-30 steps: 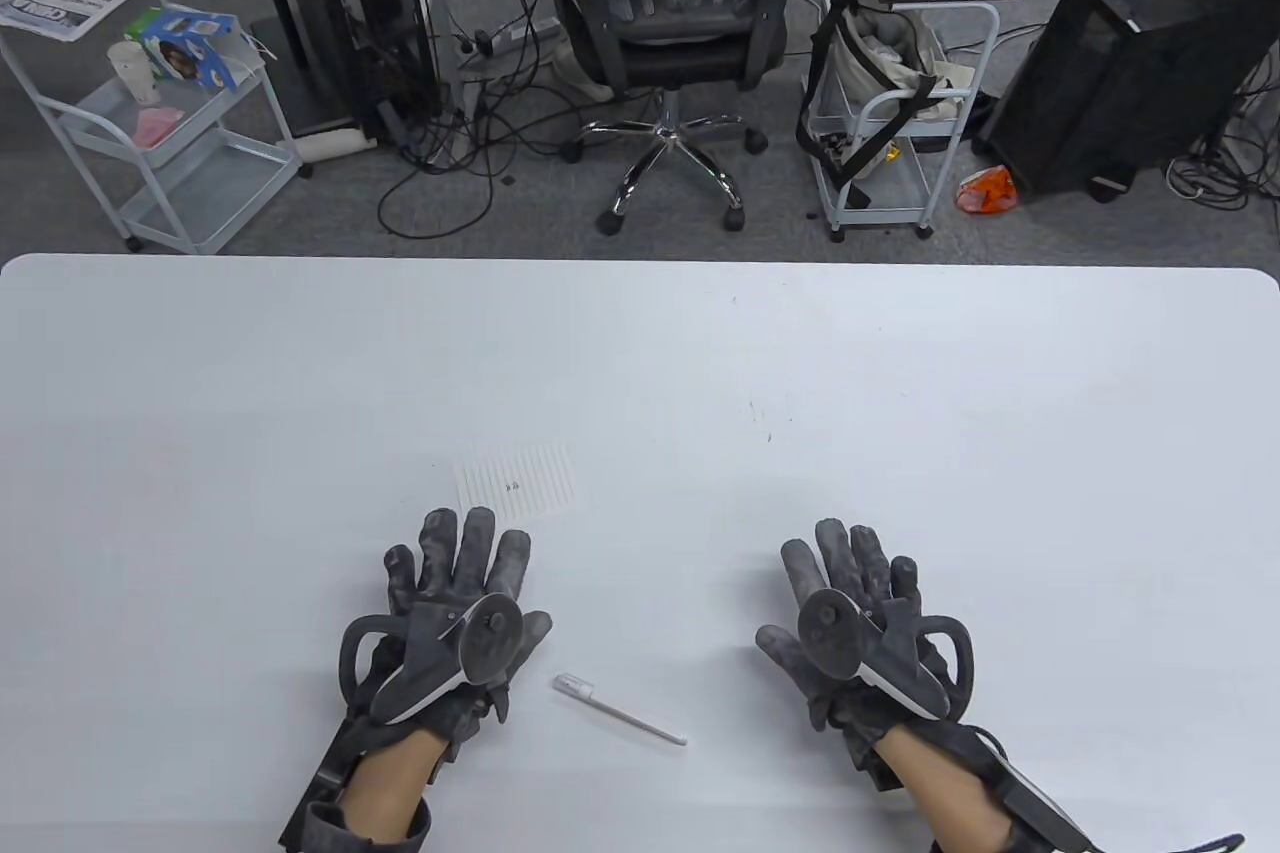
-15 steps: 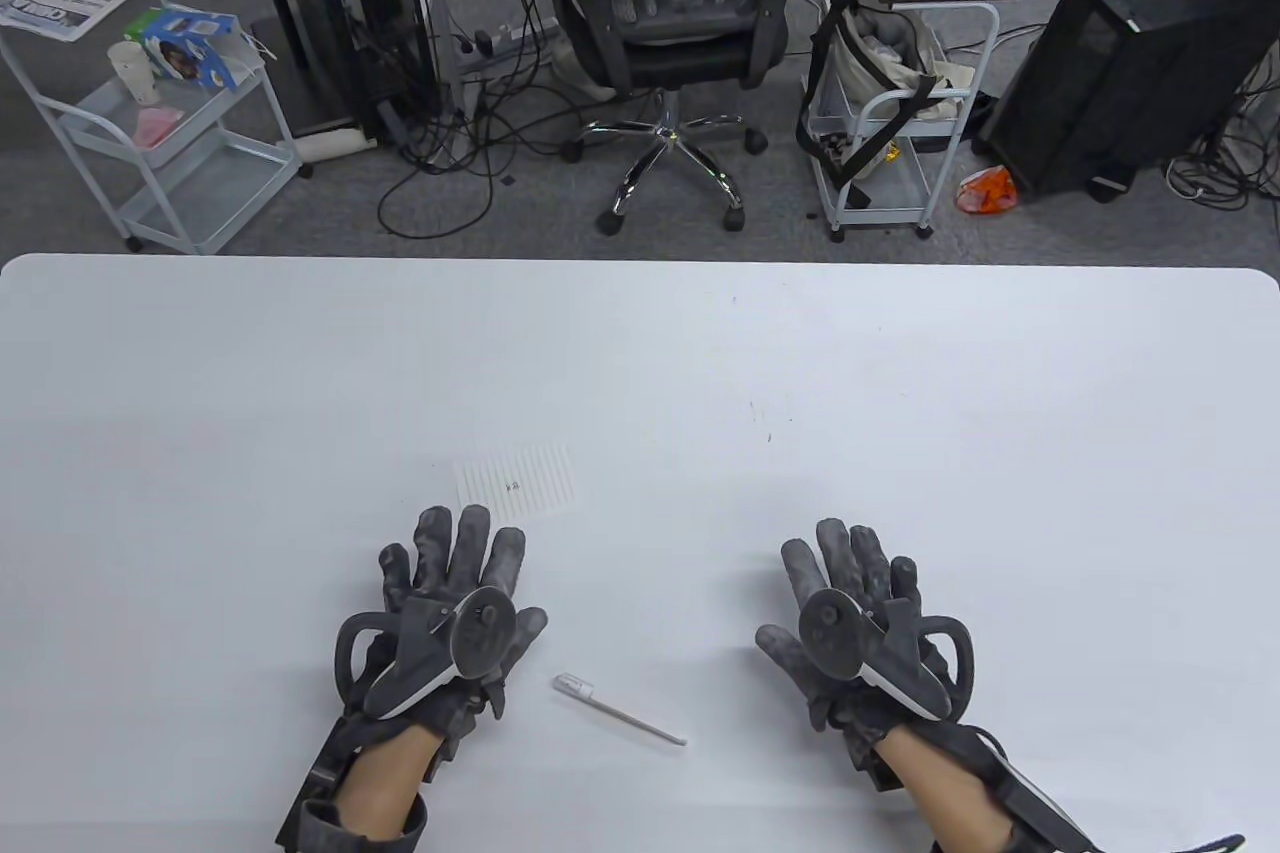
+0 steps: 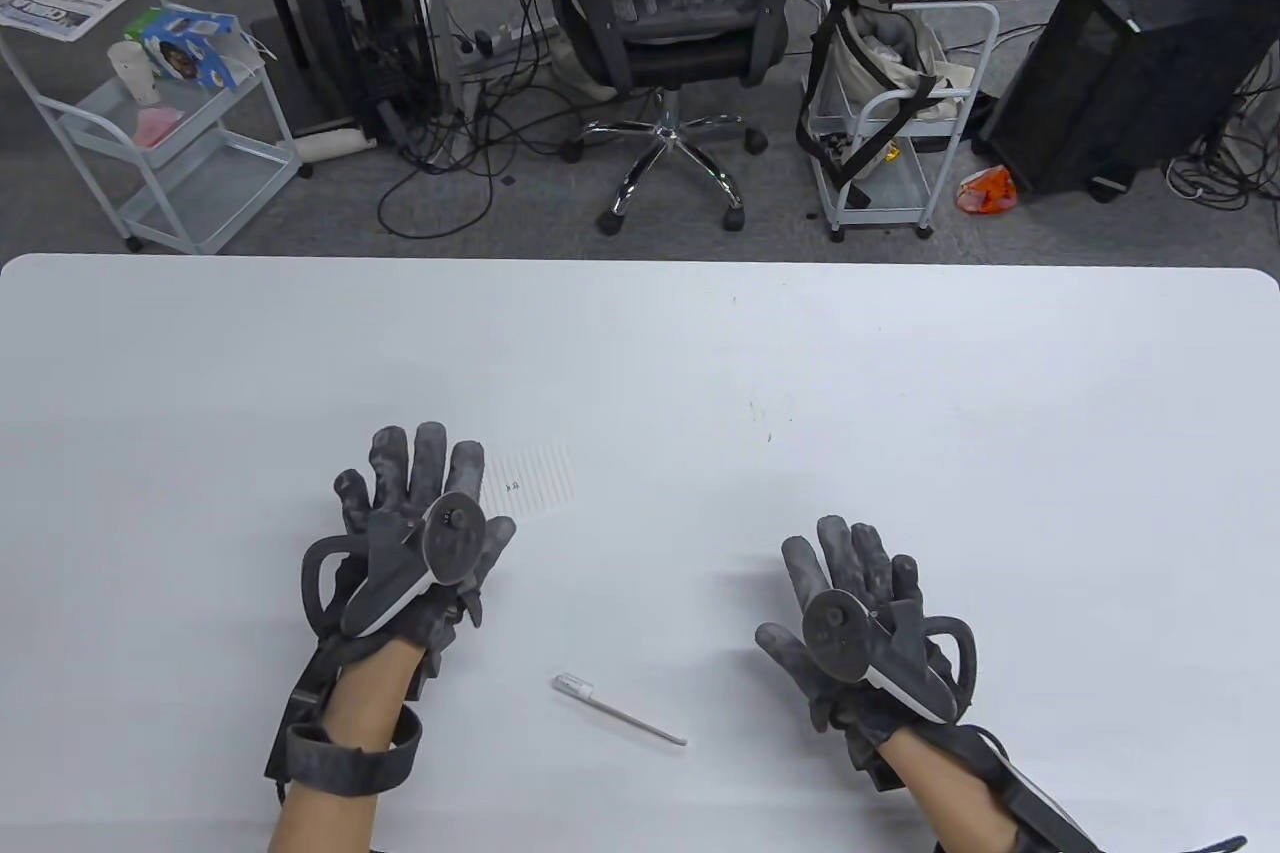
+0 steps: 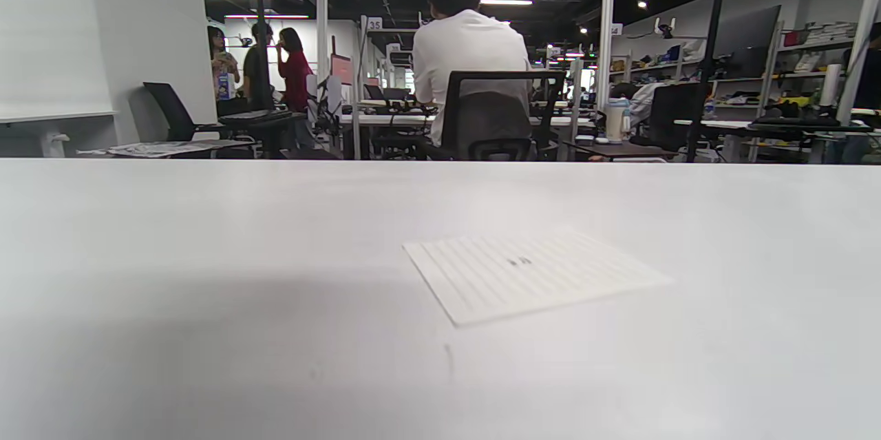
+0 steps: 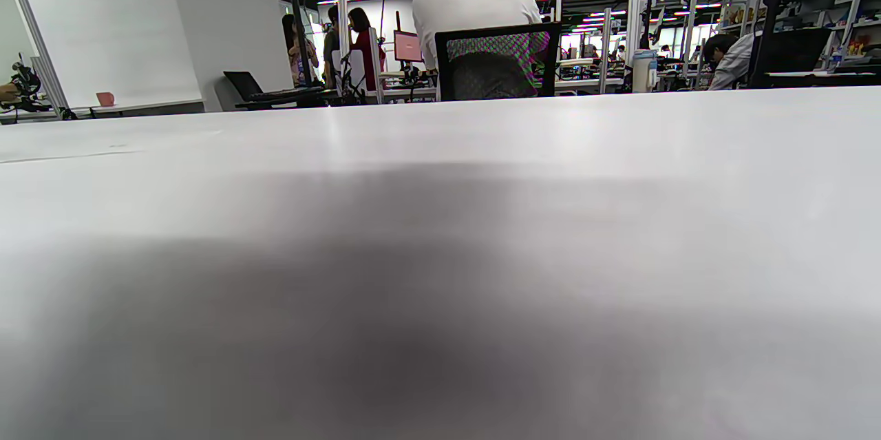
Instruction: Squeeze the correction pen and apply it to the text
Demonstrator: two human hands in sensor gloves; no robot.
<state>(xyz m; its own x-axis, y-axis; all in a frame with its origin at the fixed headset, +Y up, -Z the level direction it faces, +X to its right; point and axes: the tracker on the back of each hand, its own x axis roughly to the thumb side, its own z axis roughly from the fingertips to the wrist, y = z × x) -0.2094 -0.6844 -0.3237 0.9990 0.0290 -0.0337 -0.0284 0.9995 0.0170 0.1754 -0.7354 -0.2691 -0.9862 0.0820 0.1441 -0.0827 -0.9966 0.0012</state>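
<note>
A small lined paper (image 3: 535,485) with a short dark bit of text lies flat on the white table (image 3: 900,393). It also shows in the left wrist view (image 4: 530,273). A thin white correction pen (image 3: 618,710) lies on the table near the front, between the hands. My left hand (image 3: 415,493) is open with fingers spread, over the paper's left edge, holding nothing. My right hand (image 3: 850,573) is open and flat on the table, right of the pen, holding nothing.
Beyond the table's far edge stand an office chair (image 3: 670,33), two white carts (image 3: 180,143) (image 3: 890,143) and computer towers (image 3: 1130,63).
My left hand has moved forward and a little left, from beside the pen to the paper's left edge. The right hand, pen and paper have not moved.
</note>
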